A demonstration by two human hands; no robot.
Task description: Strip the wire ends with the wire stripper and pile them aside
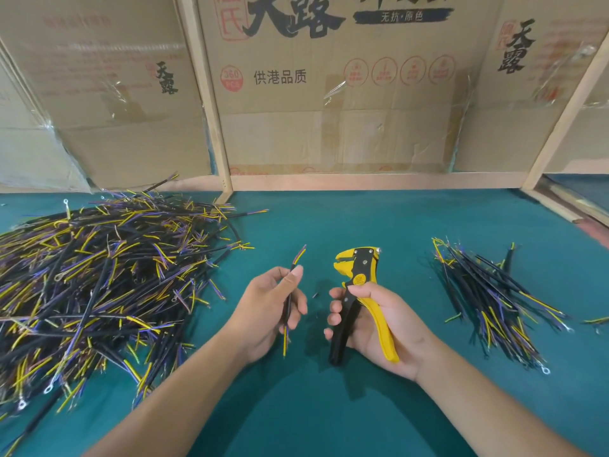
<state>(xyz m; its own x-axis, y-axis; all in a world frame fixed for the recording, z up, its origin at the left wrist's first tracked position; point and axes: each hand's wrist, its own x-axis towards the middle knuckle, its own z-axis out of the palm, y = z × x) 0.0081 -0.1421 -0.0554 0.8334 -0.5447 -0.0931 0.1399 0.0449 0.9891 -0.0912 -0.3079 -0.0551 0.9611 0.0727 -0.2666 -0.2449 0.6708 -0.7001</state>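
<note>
The step in hand looks like the moment just ahead of a strip: one wire (289, 301) is held and the wire stripper (357, 298) is ready, but the two are apart. The left hand (267, 311) pinches the black-sheathed wire between thumb and curled fingers, holding it nearly upright just left of the stripper, with its yellow and purple cores fanning out above the thumb and more cores showing below the palm. The right hand (379, 328) has its fingers wrapped round the stripper's yellow and black handles, and the tool's yellow head points up and away with its jaws standing slightly apart and nothing between them.

Whether the top end of this wire is already bared I cannot tell. If not, the next move calls for bringing that end sideways into the jaws, seating one core squarely, then squeezing the handles.

Left of the stripper, well apart, a big tangled heap of wires (99, 285) covers the green table (329, 407), probably the unworked stock. Right of the stripper lies a smaller, tidier pile (487, 301), likely the finished ones. A small dark scrap (315, 295) sits on the table between the hands.

Behind the stripper, cardboard boxes (329, 94) carry large black characters 天露, smaller 无抗·原色, 供港品质, and a red roundel reading 360
</note>
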